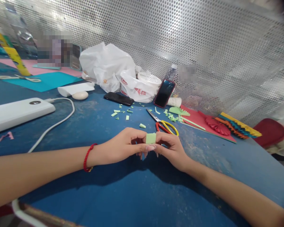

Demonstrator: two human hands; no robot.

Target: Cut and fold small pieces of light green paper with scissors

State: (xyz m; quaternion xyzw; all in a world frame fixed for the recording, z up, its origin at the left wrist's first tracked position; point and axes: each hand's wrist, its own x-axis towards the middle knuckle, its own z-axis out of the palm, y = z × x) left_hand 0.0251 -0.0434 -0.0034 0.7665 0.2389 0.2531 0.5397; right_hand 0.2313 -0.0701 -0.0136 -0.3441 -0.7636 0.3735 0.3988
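Note:
Between my two hands is a small piece of light green paper [150, 138], pinched at both sides above the blue table [123, 201]. My left hand [124, 143] grips its left edge with thumb and forefinger, and a red braided bracelet [87, 159] circles that wrist. On the paper's right edge, my right hand [171, 148] is closed in the same way. Just behind the right fingers lie scissors [162, 121] with one red and one yellow handle. Green paper scraps [127, 117] are scattered beyond the hands. A fan-folded green paper piece [178, 111] rests behind the scissors.
A white power bank [21, 113] with a cable [52, 127] lies at left. White plastic bags [109, 64], a black phone [118, 98] and a propped phone [164, 93] stand toward the perforated metal wall [144, 28]. Red paper [194, 115] and folded strips [239, 124] are at right.

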